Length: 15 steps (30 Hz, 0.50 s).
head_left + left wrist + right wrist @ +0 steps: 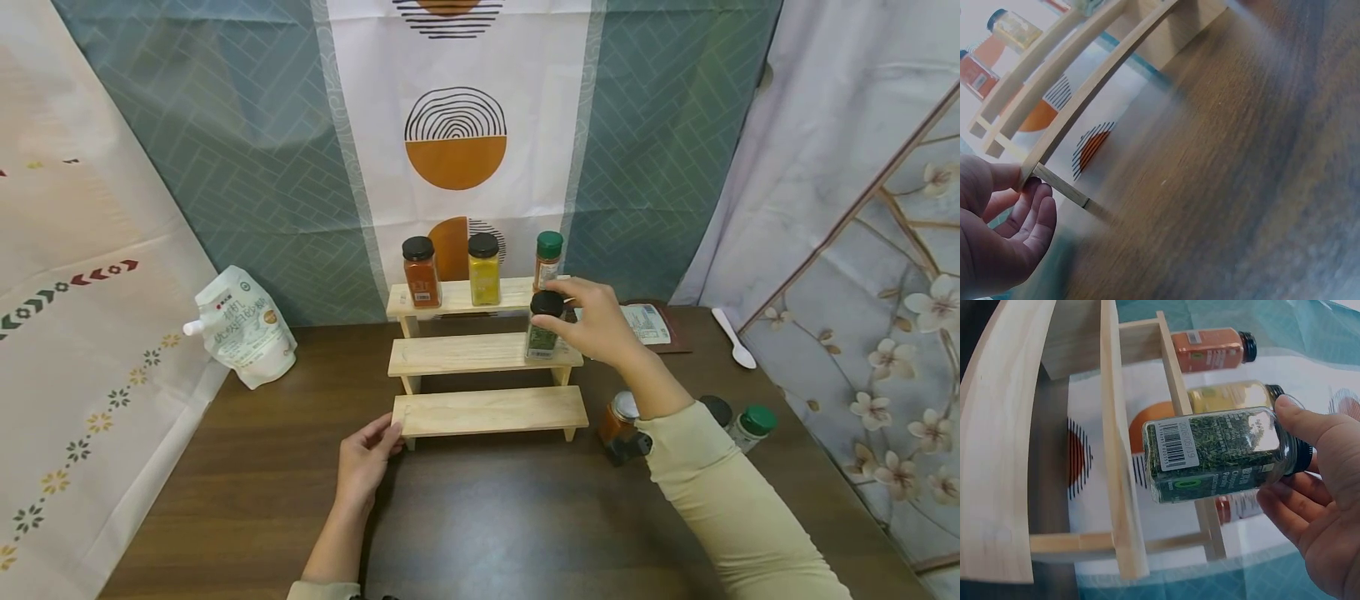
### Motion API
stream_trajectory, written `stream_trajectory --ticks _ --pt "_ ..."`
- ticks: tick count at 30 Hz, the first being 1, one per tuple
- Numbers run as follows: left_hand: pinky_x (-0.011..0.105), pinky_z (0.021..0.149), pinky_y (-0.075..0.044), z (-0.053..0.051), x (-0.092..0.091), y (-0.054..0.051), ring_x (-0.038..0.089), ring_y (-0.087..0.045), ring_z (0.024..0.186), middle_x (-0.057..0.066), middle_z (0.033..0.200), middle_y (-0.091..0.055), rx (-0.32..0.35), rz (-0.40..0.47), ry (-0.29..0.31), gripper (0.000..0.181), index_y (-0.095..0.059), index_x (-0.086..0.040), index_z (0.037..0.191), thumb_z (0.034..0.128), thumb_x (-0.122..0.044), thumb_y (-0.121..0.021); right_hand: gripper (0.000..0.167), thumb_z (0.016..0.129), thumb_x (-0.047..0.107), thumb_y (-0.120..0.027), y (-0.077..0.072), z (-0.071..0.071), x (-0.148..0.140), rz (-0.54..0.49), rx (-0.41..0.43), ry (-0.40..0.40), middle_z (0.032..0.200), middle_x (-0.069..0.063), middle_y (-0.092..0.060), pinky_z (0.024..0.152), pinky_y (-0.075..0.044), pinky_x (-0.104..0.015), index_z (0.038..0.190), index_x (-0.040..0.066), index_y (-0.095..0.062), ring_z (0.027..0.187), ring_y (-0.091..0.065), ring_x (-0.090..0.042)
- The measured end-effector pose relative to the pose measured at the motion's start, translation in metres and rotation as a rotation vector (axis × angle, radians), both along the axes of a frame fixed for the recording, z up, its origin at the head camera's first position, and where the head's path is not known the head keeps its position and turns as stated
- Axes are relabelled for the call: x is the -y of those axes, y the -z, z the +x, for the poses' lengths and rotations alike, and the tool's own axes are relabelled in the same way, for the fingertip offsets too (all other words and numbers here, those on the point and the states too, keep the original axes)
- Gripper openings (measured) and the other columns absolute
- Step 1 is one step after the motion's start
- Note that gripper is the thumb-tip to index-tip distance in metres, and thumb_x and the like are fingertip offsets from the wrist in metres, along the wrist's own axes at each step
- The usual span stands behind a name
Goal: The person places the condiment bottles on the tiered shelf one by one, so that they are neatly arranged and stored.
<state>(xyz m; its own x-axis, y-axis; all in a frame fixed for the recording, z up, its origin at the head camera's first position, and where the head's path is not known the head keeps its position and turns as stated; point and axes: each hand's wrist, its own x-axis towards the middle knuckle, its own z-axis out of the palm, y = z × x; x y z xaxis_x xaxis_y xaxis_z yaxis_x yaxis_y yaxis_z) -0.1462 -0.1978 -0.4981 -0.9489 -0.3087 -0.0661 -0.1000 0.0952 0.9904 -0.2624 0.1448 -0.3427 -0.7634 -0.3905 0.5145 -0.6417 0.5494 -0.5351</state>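
Observation:
A three-step wooden rack (480, 414) stands on the table. My right hand (592, 323) grips a jar of green herbs (541, 340) by its black lid, upright at the right end of the middle step; whether its base touches the step I cannot tell. In the right wrist view the herb jar (1210, 453) shows its barcode, with fingers and thumb round the lid. My left hand (365, 460) pinches the left end of the bottom step, as the left wrist view shows at the board's corner (1030, 167). On the top step stand a red-orange jar (422, 279), a yellow jar (484, 275) and a green-capped jar (547, 265).
A white spouted pouch (246, 329) lies at the back left. Right of the rack are an orange jar (618, 417), a black-lidded jar (716, 409), a green-lidded jar (752, 424), a brown packet (651, 325) and a white spoon (735, 340). Patterned cloths hang behind.

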Motion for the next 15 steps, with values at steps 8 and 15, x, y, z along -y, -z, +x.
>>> stream_trajectory --ticks 8,15 --pt "0.023 0.073 -0.06 -0.001 0.001 0.002 0.017 -0.069 0.082 0.018 0.103 -0.071 0.004 0.001 -0.002 0.037 -0.065 0.009 0.128 0.0976 -0.012 -0.07 0.053 0.084 0.023 -0.086 0.002 -0.002 0.027 0.027 -0.002 -0.026 0.119 -0.017 -0.069 0.08 -0.061 -0.038 0.127 -0.001 -0.067 0.1 -0.068 -0.031" --pt "0.023 0.074 -0.06 0.0 0.0 0.002 0.015 -0.069 0.081 0.018 0.102 -0.071 0.001 0.003 -0.005 0.035 -0.065 0.009 0.127 0.0973 -0.011 -0.07 0.051 0.084 0.026 -0.086 0.003 -0.004 0.052 0.051 -0.007 -0.043 0.116 -0.015 -0.071 0.08 -0.059 -0.039 0.125 0.001 -0.068 0.1 -0.066 -0.029"
